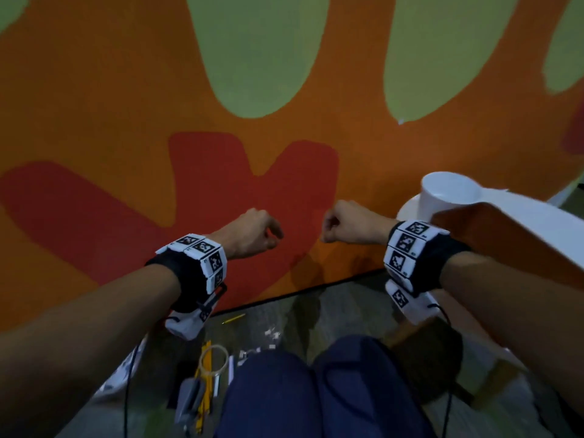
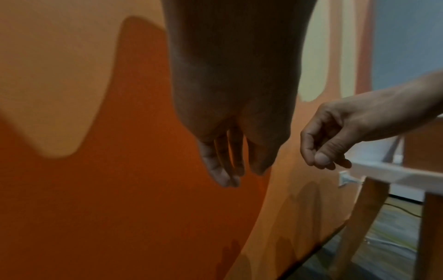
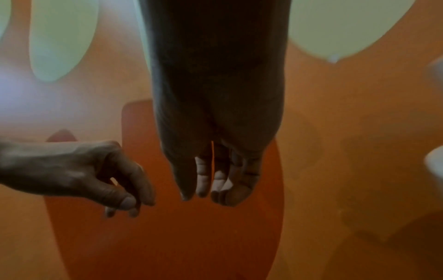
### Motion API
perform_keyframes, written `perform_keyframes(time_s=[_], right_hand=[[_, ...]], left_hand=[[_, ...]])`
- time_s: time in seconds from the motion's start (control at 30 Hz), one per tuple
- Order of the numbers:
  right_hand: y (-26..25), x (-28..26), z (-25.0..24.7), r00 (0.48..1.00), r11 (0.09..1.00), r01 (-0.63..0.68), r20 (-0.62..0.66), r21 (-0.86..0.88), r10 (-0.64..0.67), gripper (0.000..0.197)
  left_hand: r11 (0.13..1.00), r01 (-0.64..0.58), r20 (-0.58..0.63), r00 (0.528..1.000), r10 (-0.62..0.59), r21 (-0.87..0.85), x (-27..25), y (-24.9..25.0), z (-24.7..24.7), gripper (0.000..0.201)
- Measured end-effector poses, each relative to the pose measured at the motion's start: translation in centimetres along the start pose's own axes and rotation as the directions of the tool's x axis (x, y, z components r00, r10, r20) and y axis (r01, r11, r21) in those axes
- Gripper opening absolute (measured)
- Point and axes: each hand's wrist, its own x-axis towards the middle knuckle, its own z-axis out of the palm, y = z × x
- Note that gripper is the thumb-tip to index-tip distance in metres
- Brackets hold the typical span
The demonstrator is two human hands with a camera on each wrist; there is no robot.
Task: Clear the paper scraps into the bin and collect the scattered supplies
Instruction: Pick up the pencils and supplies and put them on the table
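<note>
Two hands hang in the air in front of the wall, in the head view: the left hand (image 1: 252,232) and right hand (image 1: 350,224) are loosely curled and I see nothing in either. Well below them, near the knees, lie the scraps (image 1: 271,335), a pencil (image 1: 233,318), a tape ring (image 1: 214,358) and what may be a stapler (image 1: 189,399). A white bin (image 1: 448,197) stands just past the right hand, at the table (image 1: 521,222).

From the left wrist, the fingers (image 2: 220,170) droop slack and empty; the right hand (image 2: 335,136) is beside them, thumb against fingertips.

From the right wrist, something pale shows between the fingers (image 3: 203,176); scrap or skin, I cannot tell.

To my eye nothing is gathered yet. I'd bring both hands down, pinch the scraps together in a bunch, then carry them over the bin's mouth before letting go.
</note>
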Motion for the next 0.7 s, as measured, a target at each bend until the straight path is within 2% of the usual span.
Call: perform_keyframes(time_s=[0.17, 0.37, 0.5, 0.63, 0.7], right_hand=[[-0.3, 7.2, 8.9, 0.985, 1.000, -0.001, 0.173, 0.007, 0.000, 0.012], [0.4, 13.8, 20.4, 0.939, 1.000, -0.022, 0.344, -0.015, 0.025, 0.007], [1.4, 15.9, 26.5, 0.915, 0.998, -0.052, 0.400, -0.020, 0.056, 0.007], [2.6, 16.8, 32.3, 0.836, 0.998, -0.067, 0.546, -0.012, 0.063, 0.017], [3.0, 16.4, 34.6, 0.827, 1.000, 0.019, 0.562, -0.025, -0.001, 0.024]], left_hand=[[0.982, 0.174, 0.060, 0.984, -0.169, -0.077, -2.7, -8.6, 6.5, 0.019], [0.883, 0.408, 0.131, 0.912, -0.388, -0.231, -5.0, -16.3, 17.5, 0.015], [0.828, 0.477, 0.209, 0.878, -0.431, -0.294, -5.2, -18.4, 23.6, 0.017], [0.786, 0.544, 0.285, 0.834, -0.472, -0.292, -5.3, -20.0, 29.1, 0.020], [0.784, 0.541, 0.331, 0.832, -0.445, -0.305, -5.7, -20.2, 31.1, 0.016]])
